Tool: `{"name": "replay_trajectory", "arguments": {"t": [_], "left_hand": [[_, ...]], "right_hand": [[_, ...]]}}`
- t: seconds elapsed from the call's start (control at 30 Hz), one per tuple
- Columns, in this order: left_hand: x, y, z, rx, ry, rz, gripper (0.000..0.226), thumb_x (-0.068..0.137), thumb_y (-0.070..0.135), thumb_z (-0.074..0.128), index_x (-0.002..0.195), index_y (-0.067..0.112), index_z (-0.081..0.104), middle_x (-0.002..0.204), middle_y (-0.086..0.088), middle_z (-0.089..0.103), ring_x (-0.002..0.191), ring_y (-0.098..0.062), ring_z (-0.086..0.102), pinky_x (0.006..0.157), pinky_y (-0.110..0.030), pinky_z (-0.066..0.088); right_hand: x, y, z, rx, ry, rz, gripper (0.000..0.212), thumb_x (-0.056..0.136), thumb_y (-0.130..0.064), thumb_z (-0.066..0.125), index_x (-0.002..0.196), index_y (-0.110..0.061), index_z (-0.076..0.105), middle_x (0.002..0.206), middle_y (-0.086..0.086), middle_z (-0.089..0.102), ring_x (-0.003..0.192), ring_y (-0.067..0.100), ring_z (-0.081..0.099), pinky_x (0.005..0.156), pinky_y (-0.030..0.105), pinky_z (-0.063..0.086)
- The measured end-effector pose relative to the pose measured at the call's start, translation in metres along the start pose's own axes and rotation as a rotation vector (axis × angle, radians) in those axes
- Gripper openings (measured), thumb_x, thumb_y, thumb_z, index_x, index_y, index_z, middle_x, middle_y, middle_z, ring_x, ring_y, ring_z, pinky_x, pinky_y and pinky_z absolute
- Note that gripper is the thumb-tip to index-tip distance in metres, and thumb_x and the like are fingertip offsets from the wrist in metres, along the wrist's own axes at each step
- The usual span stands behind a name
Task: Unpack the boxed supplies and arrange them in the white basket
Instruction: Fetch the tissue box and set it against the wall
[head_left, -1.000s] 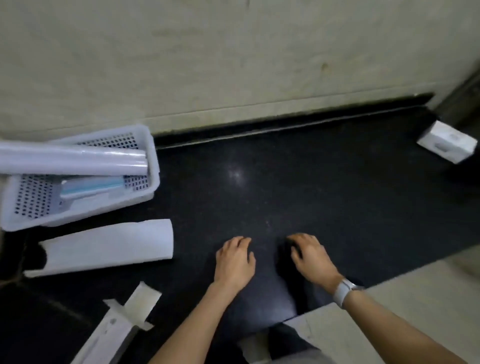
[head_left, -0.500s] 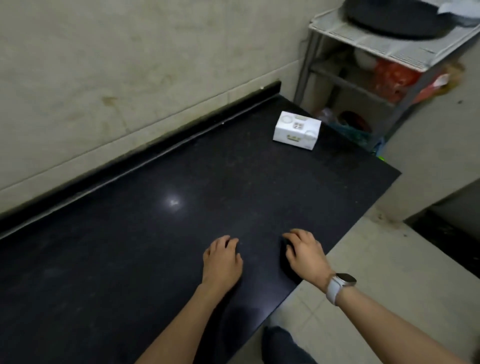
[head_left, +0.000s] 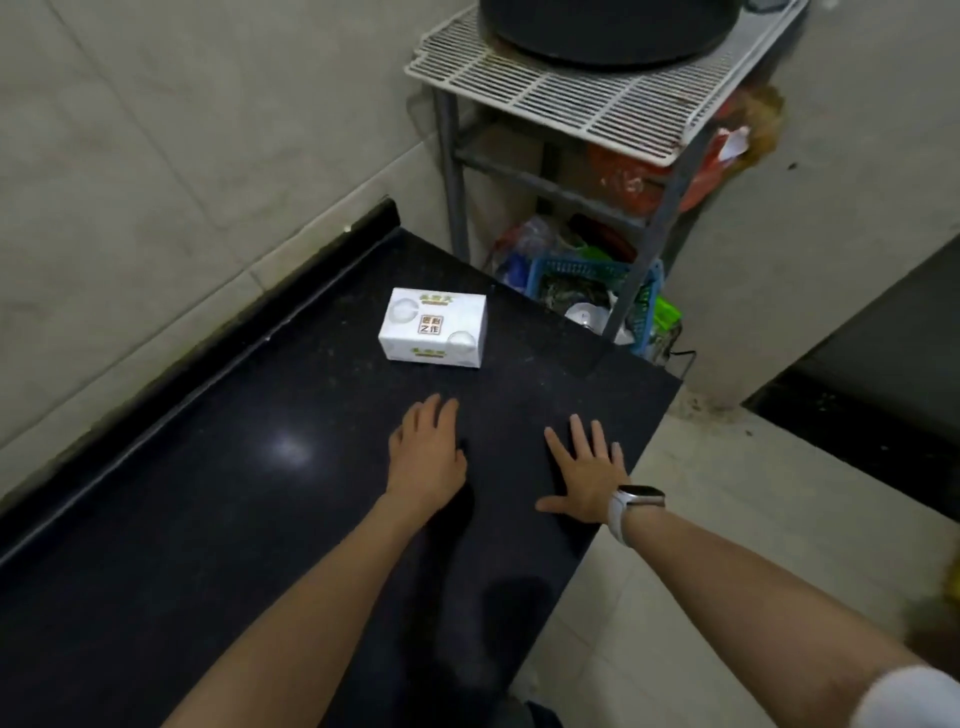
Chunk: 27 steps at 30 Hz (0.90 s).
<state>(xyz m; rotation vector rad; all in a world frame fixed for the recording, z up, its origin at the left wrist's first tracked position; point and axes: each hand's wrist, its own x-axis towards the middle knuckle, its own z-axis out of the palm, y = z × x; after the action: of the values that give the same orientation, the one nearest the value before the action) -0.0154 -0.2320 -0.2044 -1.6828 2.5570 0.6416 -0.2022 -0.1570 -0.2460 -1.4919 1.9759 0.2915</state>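
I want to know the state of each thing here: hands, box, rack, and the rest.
Left hand: open, empty, near the box.
Right hand: open, fingers spread, empty.
Box: closed, lying flat on the counter, untouched.
Watch: worn on the right wrist.
Rack: upright, a dark pan on top.

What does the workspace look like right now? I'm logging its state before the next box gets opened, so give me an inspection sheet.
Surface: black countertop, glossy, one light glare spot, bare apart from one box.
Job's things: white box, closed, lying flat near the counter's far end; white basket not in view.
Clutter: nothing seen on the counter.
Grippers: left hand and right hand both open, empty, palms down short of the box; watch on the right wrist.
Cables: nothing clearly seen.
Surroundings: tiled wall; metal rack beyond the counter's end with a dark pan on top, blue crate of odds and ends below.
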Motion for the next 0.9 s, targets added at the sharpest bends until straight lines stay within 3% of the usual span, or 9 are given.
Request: {"name": "replay_trajectory", "arguments": {"t": [0.13, 0.27, 0.5, 0.63, 0.7, 0.77, 0.9], "left_hand": [[0.076, 0.003, -0.026, 0.164, 0.054, 0.013, 0.085, 0.081, 0.019, 0.058, 0.146, 0.020, 0.003, 0.157, -0.009, 0.000, 0.143, -0.031, 0.000, 0.110, -0.054, 0.018], [0.135, 0.000, -0.039, 0.291, -0.045, -0.029, 0.099, 0.076, 0.022, 0.066, 0.145, 0.022, -0.005, 0.157, -0.007, -0.007, 0.142, -0.031, 0.002, 0.108, -0.057, 0.023], [0.150, 0.005, -0.033, 0.552, -0.036, 0.050, 0.100, 0.068, 0.037, 0.072, 0.143, 0.019, 0.008, 0.140, -0.014, 0.028, 0.122, -0.034, 0.031, 0.096, -0.047, 0.034], [0.157, -0.005, -0.042, 0.552, 0.005, 0.149, 0.080, 0.069, 0.034, 0.073, 0.133, 0.014, 0.030, 0.137, -0.017, 0.032, 0.129, -0.035, 0.028, 0.101, -0.050, 0.032], [0.167, -0.009, -0.045, 0.525, -0.078, 0.164, 0.084, 0.071, 0.033, 0.073, 0.136, 0.011, 0.024, 0.152, -0.017, 0.013, 0.141, -0.034, 0.007, 0.109, -0.055, 0.022], [0.177, -0.008, -0.046, 0.458, -0.172, 0.158, 0.091, 0.071, 0.032, 0.074, 0.138, 0.010, 0.017, 0.155, -0.012, 0.004, 0.143, -0.032, 0.000, 0.110, -0.058, 0.016], [0.174, -0.004, -0.041, 0.318, -0.113, 0.168, 0.094, 0.062, 0.039, 0.077, 0.134, 0.016, 0.022, 0.140, -0.011, 0.030, 0.131, -0.034, 0.025, 0.108, -0.060, 0.019]], "right_hand": [[0.015, 0.000, -0.003, 0.033, -0.047, 0.014, 0.109, 0.073, -0.050, 0.067, 0.142, -0.029, -0.014, 0.152, 0.010, -0.028, 0.137, 0.040, -0.026, 0.111, 0.061, -0.004], [0.016, -0.002, -0.003, 0.066, -0.028, 0.007, 0.109, 0.073, -0.046, 0.068, 0.143, -0.025, -0.013, 0.152, 0.013, -0.027, 0.135, 0.042, -0.027, 0.110, 0.064, -0.006], [0.011, -0.002, -0.011, 0.074, -0.031, 0.013, 0.107, 0.074, -0.042, 0.068, 0.144, -0.024, -0.012, 0.152, 0.014, -0.026, 0.135, 0.043, -0.027, 0.111, 0.065, -0.006], [0.011, -0.005, -0.013, 0.067, -0.032, 0.024, 0.108, 0.074, -0.041, 0.069, 0.144, -0.023, -0.011, 0.152, 0.015, -0.025, 0.135, 0.043, -0.026, 0.111, 0.065, -0.005], [0.012, -0.007, -0.014, 0.061, -0.036, 0.031, 0.108, 0.074, -0.041, 0.069, 0.144, -0.022, -0.011, 0.152, 0.015, -0.025, 0.136, 0.043, -0.026, 0.111, 0.066, -0.004], [0.012, -0.008, -0.016, 0.053, -0.050, 0.036, 0.107, 0.074, -0.042, 0.069, 0.144, -0.022, -0.010, 0.152, 0.015, -0.024, 0.136, 0.043, -0.025, 0.111, 0.066, -0.004], [0.013, -0.007, -0.015, 0.048, -0.062, 0.042, 0.107, 0.074, -0.042, 0.069, 0.144, -0.022, -0.010, 0.152, 0.015, -0.024, 0.136, 0.043, -0.024, 0.110, 0.066, -0.003]]}}
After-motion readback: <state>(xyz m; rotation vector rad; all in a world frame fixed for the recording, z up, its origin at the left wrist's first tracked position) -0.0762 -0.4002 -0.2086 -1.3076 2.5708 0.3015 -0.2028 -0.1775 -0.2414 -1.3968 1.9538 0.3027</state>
